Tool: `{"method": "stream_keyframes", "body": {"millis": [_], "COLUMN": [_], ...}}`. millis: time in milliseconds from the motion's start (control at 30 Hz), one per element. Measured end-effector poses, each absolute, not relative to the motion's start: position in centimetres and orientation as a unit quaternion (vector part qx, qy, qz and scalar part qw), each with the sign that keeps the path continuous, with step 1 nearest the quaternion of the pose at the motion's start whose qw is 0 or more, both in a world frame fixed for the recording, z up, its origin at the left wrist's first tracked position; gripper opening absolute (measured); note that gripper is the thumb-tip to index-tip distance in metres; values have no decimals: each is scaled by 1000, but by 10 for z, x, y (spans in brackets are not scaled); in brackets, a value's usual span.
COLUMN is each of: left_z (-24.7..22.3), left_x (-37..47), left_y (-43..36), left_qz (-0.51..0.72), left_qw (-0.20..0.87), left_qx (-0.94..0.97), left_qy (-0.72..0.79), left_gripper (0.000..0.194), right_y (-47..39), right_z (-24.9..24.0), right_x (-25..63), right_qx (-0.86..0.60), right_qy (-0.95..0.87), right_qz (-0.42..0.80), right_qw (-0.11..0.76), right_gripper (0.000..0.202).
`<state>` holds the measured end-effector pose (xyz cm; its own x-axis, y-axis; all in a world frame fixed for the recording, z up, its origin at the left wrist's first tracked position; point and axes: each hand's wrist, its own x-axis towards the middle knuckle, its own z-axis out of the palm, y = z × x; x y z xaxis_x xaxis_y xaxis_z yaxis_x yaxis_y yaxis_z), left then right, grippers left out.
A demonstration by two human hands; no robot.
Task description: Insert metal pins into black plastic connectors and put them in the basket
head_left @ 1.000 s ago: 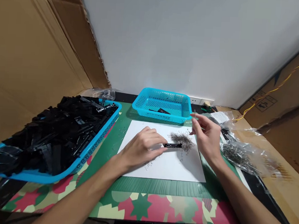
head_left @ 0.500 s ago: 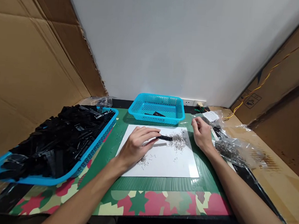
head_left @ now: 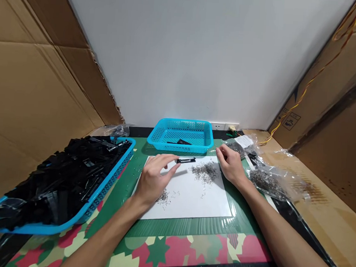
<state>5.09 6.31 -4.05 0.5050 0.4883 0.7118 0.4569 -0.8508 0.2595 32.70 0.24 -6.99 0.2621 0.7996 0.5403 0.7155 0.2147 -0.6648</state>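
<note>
Between its thumb and fingertips my left hand (head_left: 155,178) grips one end of a slim black plastic part (head_left: 186,160), above a white sheet (head_left: 191,203). My right hand (head_left: 230,163) is closed, with fingers curled together, beside the sheet's right edge; anything between its fingertips is too small to make out. A pile of small metal springs or clips (head_left: 205,173) lies on the sheet between the hands. A smaller pile (head_left: 163,197) of similar bits lies under my left hand's side.
A large blue basket (head_left: 90,210) heaped with black parts (head_left: 62,178) stands at left. A smaller blue basket (head_left: 180,147) with a few black parts is behind the sheet. Plastic bags of metal bits (head_left: 267,181) lie at right. Cardboard walls rise on both sides.
The view has shifted slightly. The black part in my left hand has turned, showing its slotted side, and sits a little higher above the sheet. My right hand stays closed.
</note>
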Motion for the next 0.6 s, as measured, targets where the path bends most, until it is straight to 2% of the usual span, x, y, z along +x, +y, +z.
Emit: {"method": "stream_keyframes", "body": {"millis": [100, 200, 433, 600], "left_z": [-30, -21, -22, -7], "left_x": [55, 61, 89, 90], "left_y": [76, 100, 144, 131], "left_qz": [436, 451, 455, 494], "left_qw": [29, 37, 62, 93], "left_qx": [811, 774, 797, 779], "left_qy": [388, 443, 393, 375], "left_gripper": [18, 21, 2, 12], "right_y": [3, 3, 2, 2], "right_z": [-71, -71, -71, -56], "right_x": [329, 330, 327, 336], "right_qx": [-629, -631, -634, -641], "right_qy": [-612, -617, -607, -567], "right_qz": [32, 22, 8, -10], "right_qw": [479, 470, 479, 518], "right_gripper": [36, 36, 40, 38]}}
